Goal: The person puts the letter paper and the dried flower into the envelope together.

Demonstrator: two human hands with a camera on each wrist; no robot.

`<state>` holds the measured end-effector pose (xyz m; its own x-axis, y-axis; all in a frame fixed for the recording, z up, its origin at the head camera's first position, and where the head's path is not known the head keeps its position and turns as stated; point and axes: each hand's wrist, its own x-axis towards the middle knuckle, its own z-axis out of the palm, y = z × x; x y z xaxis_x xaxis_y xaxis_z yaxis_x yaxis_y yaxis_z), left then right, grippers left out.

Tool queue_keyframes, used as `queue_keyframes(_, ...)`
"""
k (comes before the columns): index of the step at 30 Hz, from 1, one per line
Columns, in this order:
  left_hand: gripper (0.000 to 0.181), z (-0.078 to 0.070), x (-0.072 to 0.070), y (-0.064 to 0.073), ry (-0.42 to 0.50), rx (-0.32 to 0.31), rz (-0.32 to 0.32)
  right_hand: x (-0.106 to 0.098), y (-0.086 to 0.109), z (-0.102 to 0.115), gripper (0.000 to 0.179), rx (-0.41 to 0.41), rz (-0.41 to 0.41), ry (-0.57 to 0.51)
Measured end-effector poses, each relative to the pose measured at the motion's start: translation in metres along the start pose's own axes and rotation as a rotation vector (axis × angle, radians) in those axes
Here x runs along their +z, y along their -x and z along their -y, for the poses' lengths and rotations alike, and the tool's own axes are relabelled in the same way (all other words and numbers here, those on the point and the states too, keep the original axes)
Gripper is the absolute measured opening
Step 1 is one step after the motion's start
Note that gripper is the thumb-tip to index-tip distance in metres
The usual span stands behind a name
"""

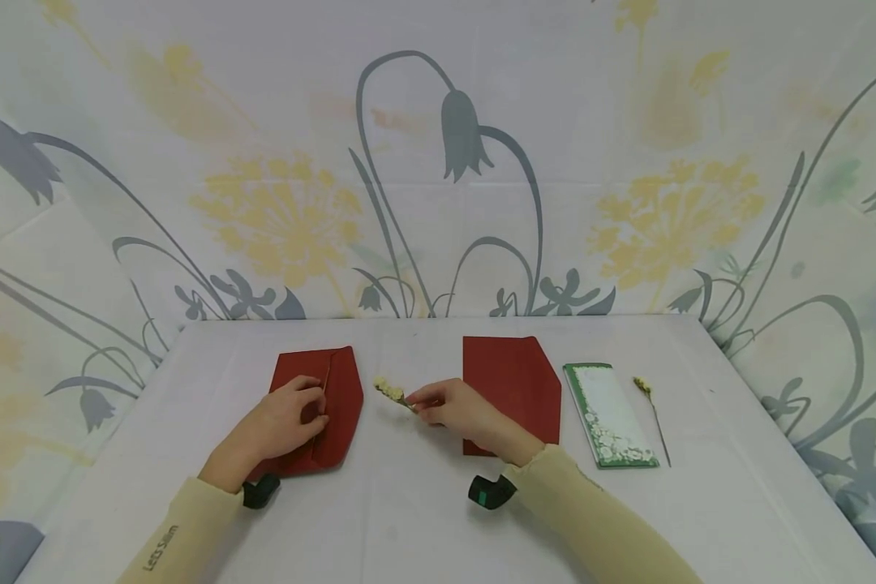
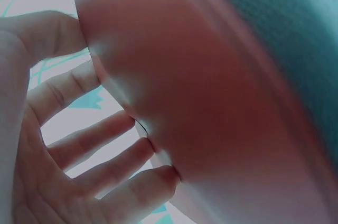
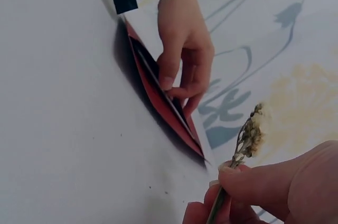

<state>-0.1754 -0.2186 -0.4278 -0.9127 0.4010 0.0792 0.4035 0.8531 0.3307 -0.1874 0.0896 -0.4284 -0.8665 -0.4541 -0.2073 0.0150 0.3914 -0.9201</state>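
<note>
On the left of the table, my left hand [image 1: 285,420] grips the opening edge of a red envelope [image 1: 345,405]. In the left wrist view the fingers meet that edge, and the envelope's red face [image 2: 200,86] fills much of the picture. The right wrist view shows the envelope's mouth [image 3: 153,89] gaping, with my left hand at its edge. Between the two envelopes, my right hand [image 1: 456,410] pinches a dried flower sprig [image 1: 390,391] by its stem, pale yellow blossoms pointing left. In the right wrist view the sprig [image 3: 249,137] stands up above thumb and fingers.
A second red envelope [image 1: 511,381] lies partly under my right forearm. Right of it lies a white card with a green floral border [image 1: 609,410], then another dried flower sprig [image 1: 653,414]. A flower-patterned cloth [image 1: 438,235] rises behind the white table [image 1: 409,519].
</note>
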Motion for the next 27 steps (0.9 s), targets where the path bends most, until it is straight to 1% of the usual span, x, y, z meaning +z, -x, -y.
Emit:
queue_keyframes(5,0.013,0.000,0.001,-0.001,0.002,-0.006,0.020,0.006,-0.004,0.003,0.025,0.030,0.011,-0.081)
queue_keyframes(11,0.015,0.001,0.002,-0.001,-0.002,0.020,-0.012,0.019,-0.013,0.011,0.026,0.033,0.008,-0.180)
queue_keyframes(15,0.019,-0.002,0.000,-0.001,0.011,0.027,-0.026,0.033,-0.022,0.021,0.027,0.052,-0.020,-0.247)
queue_keyframes(20,0.021,-0.005,-0.001,-0.002,0.024,0.030,-0.016,0.053,-0.040,0.029,0.025,0.052,-0.053,-0.346)
queue_keyframes(24,0.020,-0.006,0.000,-0.001,0.026,0.031,-0.005,0.069,-0.056,0.033,0.020,0.066,-0.108,-0.409)
queue_keyframes(27,0.019,-0.007,-0.002,-0.003,0.015,0.046,-0.012,0.078,-0.064,0.037,0.015,0.084,-0.155,-0.430)
